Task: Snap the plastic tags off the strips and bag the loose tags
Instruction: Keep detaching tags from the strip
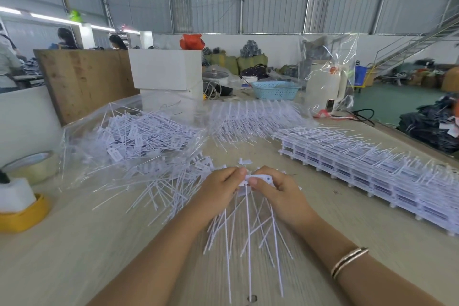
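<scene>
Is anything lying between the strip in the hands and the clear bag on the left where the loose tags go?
Only a heap of loose tags on the table lies between the strip, held by both hands, and the clear bag. Nothing else blocks the way.

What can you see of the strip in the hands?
The strip is white moulded plastic, a short bar of flat tags, one showing a round hole. Thin stiff tails hang from it toward the table, splayed and crossing. It is held level above the table, pinched at one end by the left hand and gripped by the right hand.
</scene>
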`<action>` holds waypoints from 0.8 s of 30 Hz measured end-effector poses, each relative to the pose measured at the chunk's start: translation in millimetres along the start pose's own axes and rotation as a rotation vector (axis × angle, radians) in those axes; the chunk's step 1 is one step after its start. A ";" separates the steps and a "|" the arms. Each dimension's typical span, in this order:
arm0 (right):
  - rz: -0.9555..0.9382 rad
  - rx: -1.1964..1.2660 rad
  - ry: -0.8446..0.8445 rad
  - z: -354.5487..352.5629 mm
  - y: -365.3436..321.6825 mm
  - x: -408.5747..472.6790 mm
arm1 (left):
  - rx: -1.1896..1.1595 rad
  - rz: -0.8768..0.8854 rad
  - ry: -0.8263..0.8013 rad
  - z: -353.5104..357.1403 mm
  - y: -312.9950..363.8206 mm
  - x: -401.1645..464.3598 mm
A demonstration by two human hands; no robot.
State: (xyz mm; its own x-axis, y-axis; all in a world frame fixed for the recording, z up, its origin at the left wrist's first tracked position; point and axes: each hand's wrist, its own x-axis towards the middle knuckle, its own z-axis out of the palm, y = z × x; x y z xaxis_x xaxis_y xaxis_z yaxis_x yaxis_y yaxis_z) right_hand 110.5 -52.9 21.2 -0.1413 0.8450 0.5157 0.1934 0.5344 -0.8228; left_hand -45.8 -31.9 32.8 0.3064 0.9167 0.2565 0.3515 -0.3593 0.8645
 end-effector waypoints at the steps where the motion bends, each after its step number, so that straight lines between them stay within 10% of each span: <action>1: -0.029 -0.026 0.015 0.4 -0.3 0.2 | -0.054 -0.033 0.004 1.3 0.1 -0.3; 6: -0.060 0.018 0.252 -10.9 1.7 0.0 | -0.467 -0.216 0.186 -11.7 -7.0 7.8; 19: 0.313 -0.591 0.414 -24.3 21.5 7.5 | -0.026 0.094 0.078 -5.4 -7.2 -0.4; 24: 0.029 -0.383 0.094 -5.3 3.3 -0.7 | 0.045 0.171 -0.088 3.3 -10.0 -1.4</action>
State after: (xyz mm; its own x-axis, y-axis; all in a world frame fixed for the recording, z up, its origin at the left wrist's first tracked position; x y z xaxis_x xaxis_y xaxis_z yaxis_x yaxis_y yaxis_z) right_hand 116.3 -51.7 19.4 -0.0446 0.8481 0.5280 0.5469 0.4631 -0.6975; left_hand -46.9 -30.2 22.4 0.4408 0.8234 0.3573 0.3265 -0.5179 0.7907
